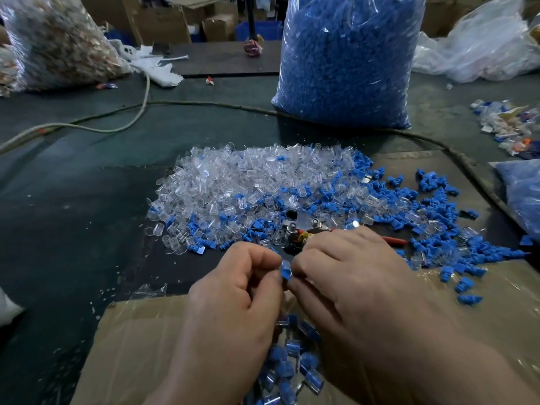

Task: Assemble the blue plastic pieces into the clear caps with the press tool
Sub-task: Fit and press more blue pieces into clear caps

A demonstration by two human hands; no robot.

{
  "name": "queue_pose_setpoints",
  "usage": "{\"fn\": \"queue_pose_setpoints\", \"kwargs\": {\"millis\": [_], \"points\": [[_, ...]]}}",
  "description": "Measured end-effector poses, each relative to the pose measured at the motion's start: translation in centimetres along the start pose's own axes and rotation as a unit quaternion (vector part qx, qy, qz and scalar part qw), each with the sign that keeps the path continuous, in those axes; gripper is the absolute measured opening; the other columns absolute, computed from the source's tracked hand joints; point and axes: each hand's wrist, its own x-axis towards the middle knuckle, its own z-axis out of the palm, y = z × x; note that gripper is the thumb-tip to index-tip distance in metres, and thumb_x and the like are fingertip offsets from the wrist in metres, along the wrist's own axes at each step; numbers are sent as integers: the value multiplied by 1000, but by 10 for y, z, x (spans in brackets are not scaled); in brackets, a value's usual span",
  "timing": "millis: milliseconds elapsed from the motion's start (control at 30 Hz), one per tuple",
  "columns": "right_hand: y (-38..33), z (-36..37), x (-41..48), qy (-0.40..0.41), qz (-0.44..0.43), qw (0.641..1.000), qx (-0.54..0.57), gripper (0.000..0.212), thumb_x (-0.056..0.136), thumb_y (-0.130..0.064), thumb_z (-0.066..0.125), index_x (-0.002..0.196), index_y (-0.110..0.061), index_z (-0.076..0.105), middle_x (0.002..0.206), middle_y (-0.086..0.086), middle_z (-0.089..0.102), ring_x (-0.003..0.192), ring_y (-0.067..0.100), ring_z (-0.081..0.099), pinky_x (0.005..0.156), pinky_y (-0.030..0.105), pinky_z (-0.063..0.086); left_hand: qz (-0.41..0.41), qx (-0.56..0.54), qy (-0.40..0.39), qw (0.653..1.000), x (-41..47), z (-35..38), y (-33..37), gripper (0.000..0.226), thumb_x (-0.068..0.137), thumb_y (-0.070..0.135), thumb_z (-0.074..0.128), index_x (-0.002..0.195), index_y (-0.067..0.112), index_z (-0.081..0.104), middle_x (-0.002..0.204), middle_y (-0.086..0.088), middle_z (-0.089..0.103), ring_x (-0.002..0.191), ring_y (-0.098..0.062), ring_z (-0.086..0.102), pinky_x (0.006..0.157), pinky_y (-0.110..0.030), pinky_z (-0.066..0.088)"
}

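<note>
From the head camera, both hands meet low in the middle, knuckles up and fingers curled. The left hand (233, 287) and the right hand (350, 276) each pinch the same blue piece (285, 270) between their fingertips, holding it just above the counter (73, 185). The piece is small and bright blue; whether a clear cap is already on it I cannot tell. Just beyond the right hand lies the press tool (304, 229), metal with a red handle, partly hidden. Farther off sits a heap of clear caps (248, 182), with loose blue pieces (438, 217) spread to its right. Nearest, under the wrists, a cardboard box (140, 331) holds blue-filled caps (292, 366). A tall clear bag (347, 59) of blue pieces stands at the far side.
</note>
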Motion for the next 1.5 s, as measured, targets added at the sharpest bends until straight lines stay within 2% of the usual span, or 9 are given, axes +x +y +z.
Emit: {"fn": "queue_pose_setpoints", "kwargs": {"millis": [267, 500, 600, 700, 900, 1033, 1233, 1367, 1500], "points": [[4, 3, 0, 40, 21, 999, 27, 30, 94, -37, 40, 83, -21, 63, 79, -5, 59, 73, 19, 57, 68, 40, 48, 104, 56, -36, 992, -2, -6, 7, 21, 89, 51, 51, 107, 47, 62, 83, 25, 69, 71, 3, 67, 56, -16, 53], [-7, -3, 1, 20, -35, 997, 62, 25, 94, -35, 42, 79, -22, 58, 77, -10, 51, 75, 12, 48, 72, 32, 45, 18, -20, -65, 998, 8, -12, 4, 48, 82, 70, 39, 77, 25, 55, 60, 7, 54, 53, -2, 47, 53, -23, 42], [-14, -10, 1, -47, 89, 970, 220, 29, 87, -40, 40, 68, -20, 47, 67, -8, 49, 66, 5, 46, 62, 20, 40, 74, -24, -80, 994, 6, -12, 6, 37, 87, 67, 45, 77, 34, 58, 63, 11, 58, 54, -1, 51, 49, -18, 41], [-12, -13, 0, -88, 213, 902, 365, 31, 82, -37, 42, 60, -17, 50, 54, -5, 45, 51, 7, 42, 52, 32, 38, 144, 35, -99, 984, 5, -13, 8, 24, 88, 60, 50, 84, 38, 58, 77, 17, 61, 68, -2, 60, 55, -8, 41], [-5, -8, -1, -98, 154, 978, 105, 21, 87, -57, 33, 90, -38, 42, 92, -21, 49, 83, -1, 48, 77, 29, 47, 116, 166, -131, 971, 12, -16, -6, 27, 84, 65, 42, 93, 43, 54, 93, 25, 58, 89, 1, 55, 69, -16, 44], [-8, 0, 0, -174, 95, 979, 58, 23, 94, -49, 32, 108, -37, 46, 102, -14, 46, 97, 11, 50, 75, 33, 42, 139, 186, -166, 958, 11, -12, -6, 29, 80, 59, 48, 93, 35, 58, 98, 23, 55, 89, 1, 51, 74, -17, 43], [-5, -7, -1, -246, 64, 965, 68, 13, 95, -43, 37, 100, -34, 46, 98, -10, 46, 97, 15, 52, 82, 38, 46, 182, 186, -240, 935, 11, -13, 1, 33, 81, 56, 44, 92, 31, 61, 84, 13, 59, 84, -3, 55, 71, -26, 48], [3, -4, -1, -189, 109, 973, 80, 12, 95, -43, 38, 99, -38, 49, 99, -19, 50, 92, 0, 49, 86, 28, 46, 123, 203, -136, 962, 14, -16, -4, 24, 85, 60, 43, 93, 42, 59, 93, 26, 55, 89, 6, 54, 73, -12, 44], [10, 10, 0, -109, 139, 984, 34, 26, 93, -56, 36, 116, -44, 41, 111, -24, 45, 100, 1, 47, 89, 26, 46, 19, 296, -30, 955, 25, -21, -13, 63, 83, 62, 42, 141, 40, 45, 145, 18, 38, 131, -4, 29, 113, -36, 31]]}}
